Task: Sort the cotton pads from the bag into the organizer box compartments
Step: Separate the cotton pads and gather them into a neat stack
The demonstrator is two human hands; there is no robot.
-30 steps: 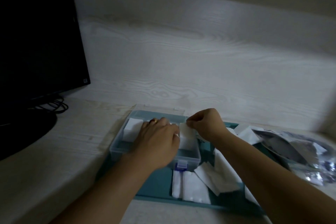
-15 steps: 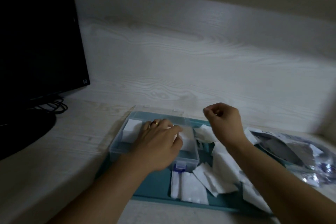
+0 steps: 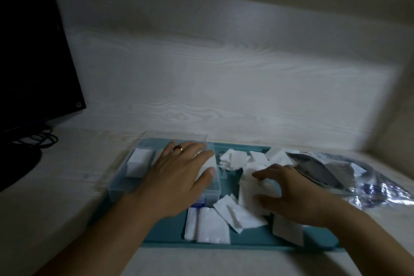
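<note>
Left hand point(image 3: 179, 177) lies flat, fingers straight, over the clear organizer box point(image 3: 122, 177) on the teal tray point(image 3: 246, 243); 1 white stack of cotton pads point(image 3: 140, 162) shows in the box's left compartment. Right hand point(image 3: 291, 195) hovers with fingers spread and loosely bent over loose cotton pads point(image 3: 235, 210) scattered on the tray, gripping nothing clearly. The crumpled plastic bag point(image 3: 358, 175) lies just right of the tray, dim and blurred

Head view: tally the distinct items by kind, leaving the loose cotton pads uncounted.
Hands: 2 (left hand, right hand)
Organizer box: 1
Teal tray: 1
Bag: 1
Monitor: 1
Ring: 1
Total: 7
</note>
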